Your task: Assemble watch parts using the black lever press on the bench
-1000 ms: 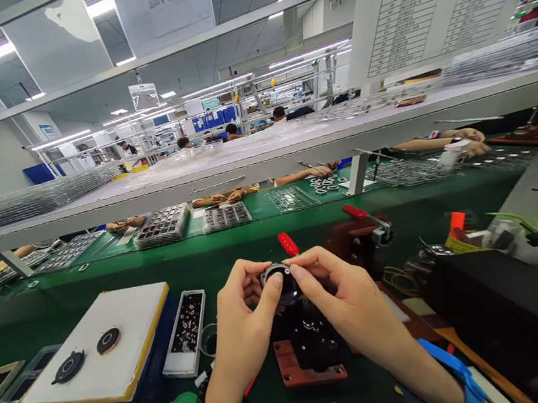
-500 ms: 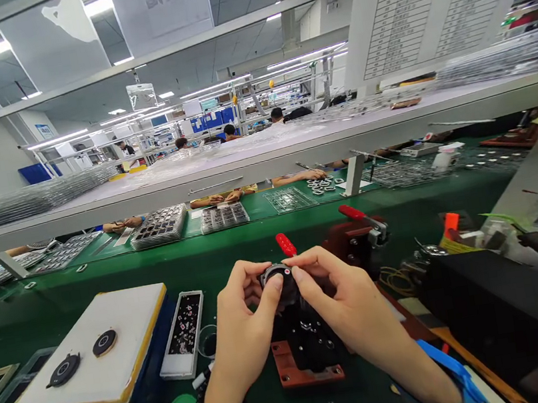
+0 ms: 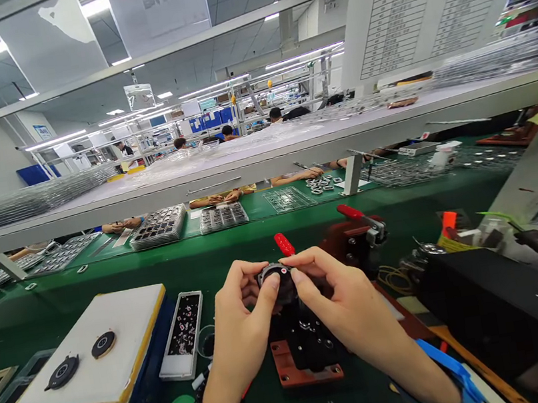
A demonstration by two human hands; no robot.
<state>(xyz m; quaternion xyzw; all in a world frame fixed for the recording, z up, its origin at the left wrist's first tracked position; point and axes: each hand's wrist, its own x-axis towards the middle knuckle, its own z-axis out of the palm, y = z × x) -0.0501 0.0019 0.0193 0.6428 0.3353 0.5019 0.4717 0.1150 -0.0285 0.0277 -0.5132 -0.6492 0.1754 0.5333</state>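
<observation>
Between the fingertips of both hands is a small round black part (image 3: 280, 272) with a pale rim and a tiny pinkish-white dot on it. My left hand (image 3: 246, 316) pinches its left side, thumb across the face. On the right side, my right hand (image 3: 330, 293) grips it with thumb and forefinger. The remaining fingers are partly hidden behind the part. Just below the hands stands a black fixture on a reddish-brown base (image 3: 310, 376). A red-handled toggle clamp (image 3: 284, 244) rises behind the part.
On the left, a white-topped pad (image 3: 131, 330) carries two round black parts. Beside it lies a white tray (image 3: 180, 366) of tiny pieces. A second red-handled clamp (image 3: 351, 211) and a black box (image 3: 486, 304) stand on the right. Co-workers' hands (image 3: 232, 195) show beneath the shelf (image 3: 243, 167).
Both hands keep their grip on the round black part, which looks tipped slightly. The whole view has shifted a little; the fixture and trays stay in place.
</observation>
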